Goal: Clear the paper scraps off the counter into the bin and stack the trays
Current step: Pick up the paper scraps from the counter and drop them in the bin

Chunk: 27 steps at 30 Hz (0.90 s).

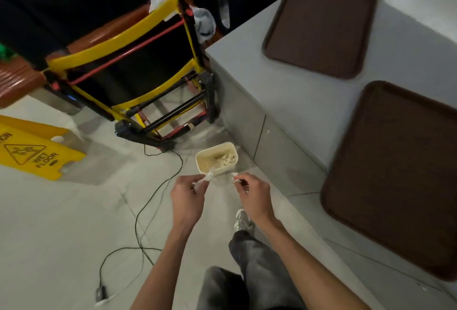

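Note:
A small cream bin [217, 158] stands on the floor beside the counter, with crumpled white paper inside. Just in front of it, my left hand [189, 198] pinches a white paper scrap [206, 178] that sticks out over the bin's near rim. My right hand [254, 197] holds a smaller white scrap [236, 179] at its fingertips, to the right of the bin. Two brown trays lie apart on the grey counter [304, 102]: one far [319, 25], one near [395, 176].
A yellow and black folding frame [138, 74] stands left of the counter corner. A yellow wet-floor sign [32, 153] lies on the floor at left. A black cable [138, 223] snakes over the tiles. My leg and shoe [243, 219] are below my hands.

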### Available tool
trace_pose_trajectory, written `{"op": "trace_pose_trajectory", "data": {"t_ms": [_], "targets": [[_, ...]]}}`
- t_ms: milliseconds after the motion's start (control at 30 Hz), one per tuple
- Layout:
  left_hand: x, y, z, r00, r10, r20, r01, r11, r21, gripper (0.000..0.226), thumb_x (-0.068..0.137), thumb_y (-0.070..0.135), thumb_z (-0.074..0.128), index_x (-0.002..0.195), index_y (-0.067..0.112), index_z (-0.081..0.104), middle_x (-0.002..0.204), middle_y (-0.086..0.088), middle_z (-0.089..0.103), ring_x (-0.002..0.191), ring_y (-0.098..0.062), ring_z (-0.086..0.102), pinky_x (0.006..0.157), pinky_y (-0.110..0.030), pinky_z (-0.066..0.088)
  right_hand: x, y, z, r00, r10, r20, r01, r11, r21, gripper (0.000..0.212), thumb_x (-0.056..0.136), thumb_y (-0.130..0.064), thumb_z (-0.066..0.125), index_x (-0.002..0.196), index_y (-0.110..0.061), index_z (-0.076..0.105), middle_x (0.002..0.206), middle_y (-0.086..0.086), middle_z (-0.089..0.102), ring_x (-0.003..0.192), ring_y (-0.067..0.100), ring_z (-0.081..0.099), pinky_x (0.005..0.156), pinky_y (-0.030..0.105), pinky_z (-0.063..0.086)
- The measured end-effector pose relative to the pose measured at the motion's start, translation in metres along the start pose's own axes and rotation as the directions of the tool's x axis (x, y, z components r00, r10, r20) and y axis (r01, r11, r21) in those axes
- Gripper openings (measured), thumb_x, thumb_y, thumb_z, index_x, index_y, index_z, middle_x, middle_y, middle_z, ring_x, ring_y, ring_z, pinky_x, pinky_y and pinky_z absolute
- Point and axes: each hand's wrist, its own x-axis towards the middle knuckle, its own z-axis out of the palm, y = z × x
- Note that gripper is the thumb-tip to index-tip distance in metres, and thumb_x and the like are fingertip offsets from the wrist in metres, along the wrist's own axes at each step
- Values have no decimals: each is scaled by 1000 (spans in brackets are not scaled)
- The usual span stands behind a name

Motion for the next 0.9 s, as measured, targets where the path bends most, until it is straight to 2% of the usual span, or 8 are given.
{"op": "trace_pose_trajectory", "data": {"t_ms": [67, 133, 200, 367, 533, 667, 767, 900], "targets": [[45, -19, 10, 998, -47, 30, 46, 999, 14, 18, 92, 36, 71, 104, 29, 82, 94, 8, 77, 82, -10, 71, 76, -36, 61, 35, 12, 36, 998, 41, 41, -39, 998, -45, 18, 97, -17, 75, 114, -21, 78, 105, -5, 78, 90, 8, 71, 85, 27, 60], [86, -41, 26, 994, -79, 77, 76, 996, 40, 17, 91, 33, 74, 104, 25, 81, 94, 6, 78, 79, -8, 69, 75, -20, 56, 70, 28, 70, 995, 78, 63, -71, 993, -97, 19, 97, -17, 74, 115, -21, 77, 105, -2, 79, 91, 13, 72, 84, 27, 58], [127, -65, 48, 988, -98, 118, 90, 993, 79, 12, 91, 28, 77, 100, 21, 79, 90, 6, 76, 75, -7, 66, 63, -5, 42, 109, 51, 108, 992, 97, 86, -83, 984, -156, 18, 97, -17, 73, 114, -20, 76, 105, 1, 78, 92, 18, 73, 84, 31, 59], [234, -156, 135, 972, -109, 208, 73, 983, 171, 18, 90, 26, 78, 98, 14, 69, 98, -7, 76, 90, -27, 71, 77, -33, 55, 210, 132, 204, 975, 141, 171, -76, 937, -341, 17, 101, -16, 63, 115, -15, 73, 107, 12, 76, 98, 29, 72, 80, 32, 55], [328, -242, 232, 939, -118, 322, 15, 952, 306, 16, 93, 23, 72, 104, 13, 68, 109, -14, 73, 94, -29, 67, 75, -30, 49, 283, 210, 284, 926, 159, 342, 69, 819, -569, 25, 98, -4, 54, 118, -11, 67, 115, 14, 67, 105, 33, 71, 78, 37, 57], [375, -293, 293, 868, -151, 472, -84, 894, 440, 43, 101, 29, 63, 136, 5, 59, 136, -19, 64, 128, -38, 57, 102, -37, 46, 312, 248, 326, 864, 254, 434, 116, 739, -664, 36, 103, -8, 49, 137, -12, 61, 136, 15, 59, 122, 35, 65, 85, 37, 51], [383, -302, 297, 864, -144, 482, -121, 871, 476, 47, 103, 29, 60, 142, 3, 53, 143, -21, 60, 133, -39, 54, 107, -39, 42, 314, 248, 329, 872, 268, 410, 78, 750, -657, 38, 103, -13, 50, 139, -15, 61, 136, 15, 61, 119, 37, 67, 82, 38, 52], [361, -265, 246, 869, -120, 480, -143, 867, 477, 48, 102, 31, 59, 144, 8, 52, 145, -19, 58, 132, -39, 55, 105, -41, 46, 286, 201, 287, 900, 249, 358, 17, 799, -601, 34, 98, -14, 55, 131, -17, 60, 130, 14, 64, 114, 37, 67, 77, 38, 48]]}}
